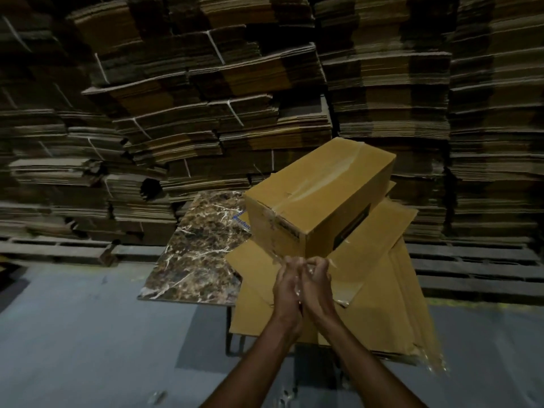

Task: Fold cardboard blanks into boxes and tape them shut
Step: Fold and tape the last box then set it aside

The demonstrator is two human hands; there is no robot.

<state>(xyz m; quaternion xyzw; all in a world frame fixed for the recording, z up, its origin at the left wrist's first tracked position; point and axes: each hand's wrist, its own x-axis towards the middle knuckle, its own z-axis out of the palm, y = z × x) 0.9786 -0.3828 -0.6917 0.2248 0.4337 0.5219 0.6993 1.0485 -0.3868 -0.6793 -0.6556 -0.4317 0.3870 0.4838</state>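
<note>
- Two hands meet in the head view just below the near corner of the box (321, 195), palms facing each other and wrists almost touching.
- Left hand (286, 287): fingers curled inward, pinching a glossy strip of clear tape (276, 249) that runs down from the box's near end.
- Right hand (320, 282): fingers likewise curled and gripping the same tape; blur hides exactly where each fingertip sits.
- Box: folded up and closed, lying at an angle on a pile of flat blanks (382, 290), its long top seam covered by a shiny band of tape. A dark printed patch shows on its right side.
- Blanks: fanned out unevenly, overhanging the right and near edges of the tabletop (200, 248), which has a brown marbled surface with white veins.
- Behind the tabletop, tall stacks (206, 113) of flattened cardboard tied with white string fill the background, resting on wooden pallets (471, 260).
- Grey floor (88, 334) lies to the left and below.
</note>
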